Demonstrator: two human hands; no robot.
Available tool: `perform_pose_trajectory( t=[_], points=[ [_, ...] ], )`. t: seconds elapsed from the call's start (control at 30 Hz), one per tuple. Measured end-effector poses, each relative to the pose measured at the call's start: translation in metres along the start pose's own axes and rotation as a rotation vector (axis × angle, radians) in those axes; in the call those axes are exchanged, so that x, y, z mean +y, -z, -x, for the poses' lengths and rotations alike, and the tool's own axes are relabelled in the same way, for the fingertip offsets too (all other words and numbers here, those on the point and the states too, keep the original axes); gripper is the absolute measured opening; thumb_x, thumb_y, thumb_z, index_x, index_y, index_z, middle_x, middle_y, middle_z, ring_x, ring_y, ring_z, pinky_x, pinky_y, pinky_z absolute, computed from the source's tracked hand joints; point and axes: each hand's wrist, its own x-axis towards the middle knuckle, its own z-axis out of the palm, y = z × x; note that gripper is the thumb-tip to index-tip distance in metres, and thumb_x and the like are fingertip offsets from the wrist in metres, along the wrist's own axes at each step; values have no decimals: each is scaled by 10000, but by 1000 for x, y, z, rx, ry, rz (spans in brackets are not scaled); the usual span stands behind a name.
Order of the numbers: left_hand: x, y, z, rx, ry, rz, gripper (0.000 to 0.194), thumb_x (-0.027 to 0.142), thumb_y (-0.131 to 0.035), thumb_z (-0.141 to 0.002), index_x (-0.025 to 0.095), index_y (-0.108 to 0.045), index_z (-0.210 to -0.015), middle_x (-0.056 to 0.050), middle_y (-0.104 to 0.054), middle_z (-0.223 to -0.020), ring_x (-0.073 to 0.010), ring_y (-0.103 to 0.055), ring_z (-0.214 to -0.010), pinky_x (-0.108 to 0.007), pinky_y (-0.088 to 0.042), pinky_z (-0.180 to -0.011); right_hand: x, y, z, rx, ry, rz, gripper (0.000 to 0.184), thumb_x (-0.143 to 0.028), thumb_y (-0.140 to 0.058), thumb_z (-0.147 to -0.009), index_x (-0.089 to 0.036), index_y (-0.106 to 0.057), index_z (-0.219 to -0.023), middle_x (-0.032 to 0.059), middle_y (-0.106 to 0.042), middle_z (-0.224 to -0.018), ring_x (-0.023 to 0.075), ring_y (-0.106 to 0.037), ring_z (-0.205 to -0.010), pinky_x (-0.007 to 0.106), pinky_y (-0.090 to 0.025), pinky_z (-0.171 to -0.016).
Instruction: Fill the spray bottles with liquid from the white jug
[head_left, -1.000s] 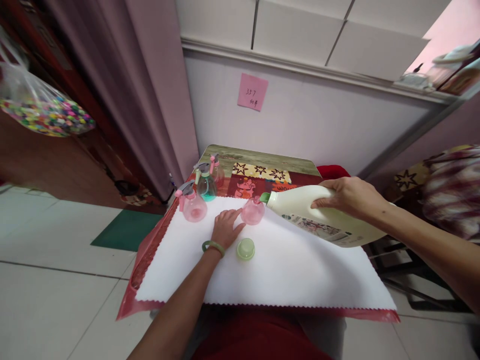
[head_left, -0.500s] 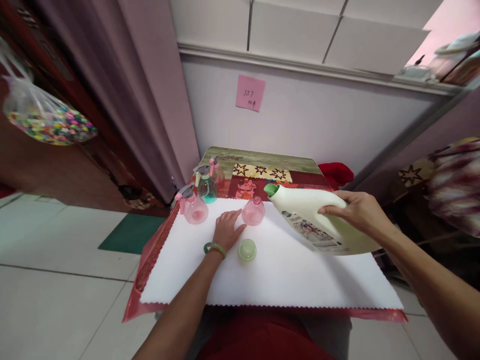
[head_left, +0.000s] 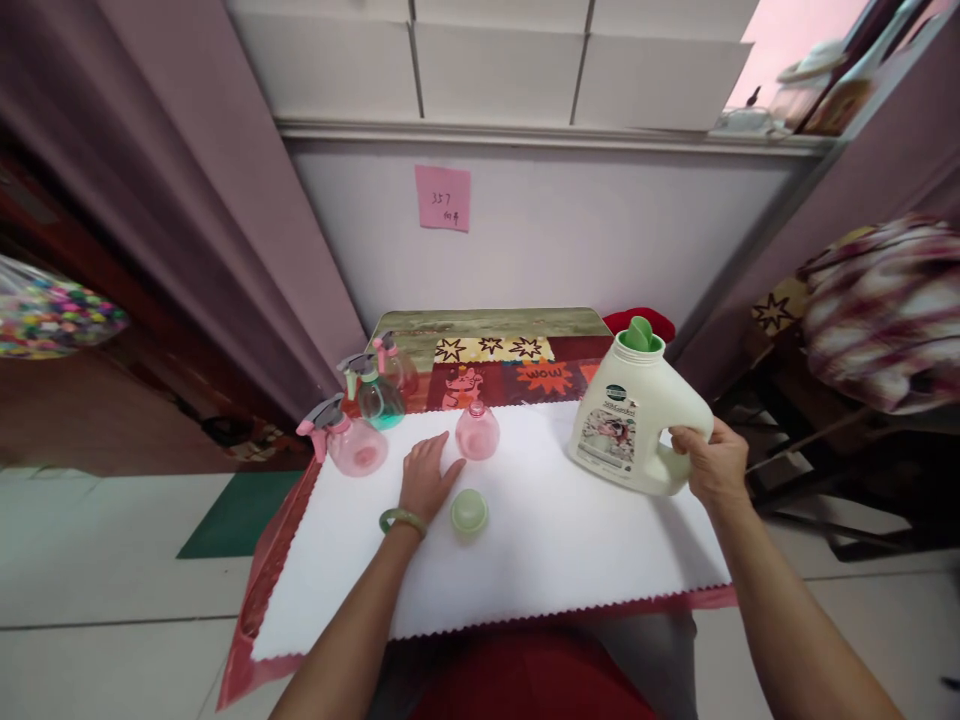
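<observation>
My right hand (head_left: 716, 462) is closed round the handle of a large cream detergent jug (head_left: 626, 415), which stands nearly upright over the right part of the white cloth. Its mouth is uncapped and shows a green pouring spout (head_left: 639, 334). My left hand (head_left: 427, 478), a green bangle on its wrist, rests on the cloth with fingers stretched out. Just right of those fingers stands a pink spray bottle body (head_left: 478, 432) without its spray head, some pink liquid inside. A pale green cap (head_left: 469, 511) lies nearer to me, right of my left wrist.
Several spray bottles with heads stand at the left: a pink one (head_left: 358, 446), a teal one (head_left: 381, 402) and another pink one (head_left: 397, 370) behind. A white cloth (head_left: 570, 560) covers the front of the table. A pink note (head_left: 442, 198) sticks to the wall behind.
The jug has swung from tilted, spout toward the pink bottle, to nearly upright and farther from it. My left hand stays beside the bottle. The view has turned to the right.
</observation>
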Motion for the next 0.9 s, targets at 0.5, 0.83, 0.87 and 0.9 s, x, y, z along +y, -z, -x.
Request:
perform_pose_trajectory(
  t=[0.5,0.83,0.87,0.9],
  points=[
    [4,1,1,16,53,82,612,480,-636,-900,184,-543,-1428,-152,-662,-1336,-353,-548,-1277,-540,-412,-1084,45,26,16,21,-21,187,387,-425,-787,-611,-173,-690,-887,30,-698,-794,227,-639,-744,363,-523,-726],
    [-6,0,0,83,169,255,610,451,-669,-888,198,-542,-1428,-121,-716,-1273,-270,-632,-1222,-463,-479,-1065,35,43,123,14,244,287,432,-558,-553,-933,-170,-685,-1069,105,-724,-951,271,-712,-888,425,-551,-871],
    [-6,-1,-2,86,178,267,608,445,-683,-874,197,-556,-1415,-124,-718,-1268,-272,-640,-1211,-464,-482,-1061,30,44,128,-89,239,318,366,-522,-571,-942,-184,-705,-981,89,-730,-894,260,-710,-846,403,-550,-841],
    [-6,-2,-4,87,188,278,605,439,-700,-858,198,-574,-1398,-127,-721,-1260,-275,-649,-1193,-466,-489,-1051,24,43,132,-170,237,338,324,-491,-585,-949,-196,-713,-907,76,-734,-846,249,-707,-812,382,-548,-810]
  ],
)
